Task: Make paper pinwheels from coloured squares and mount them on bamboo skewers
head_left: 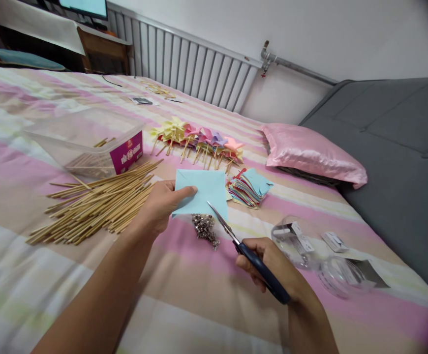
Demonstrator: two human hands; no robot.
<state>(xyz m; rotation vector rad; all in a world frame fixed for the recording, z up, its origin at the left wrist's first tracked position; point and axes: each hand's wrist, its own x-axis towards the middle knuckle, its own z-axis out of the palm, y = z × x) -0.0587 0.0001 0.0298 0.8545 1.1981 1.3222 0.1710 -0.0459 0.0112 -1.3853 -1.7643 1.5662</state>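
Between thumb and fingers, my left hand [166, 201] pinches a light blue square of paper [206, 184] by its left side. My right hand [260, 263] grips dark-handled scissors [254, 260], whose blades point up and left over the lower right part of the paper. Whether the blades are cutting it I cannot tell. Just below the paper lies a small heap of shiny metal pins [204, 228]. A stack of coloured paper squares [249, 189] sits to the right, a blue one on top. Left of my left hand spread many thin wooden sticks [99, 206].
Paper pinwheels on sticks [199, 140] lie behind the paper. A clear plastic box [84, 132] with sticks inside stands at left. Clear round containers [339, 275] and a small white box [334, 242] are at right. Beyond them are a pink pillow [310, 152] and grey headboard [391, 128].
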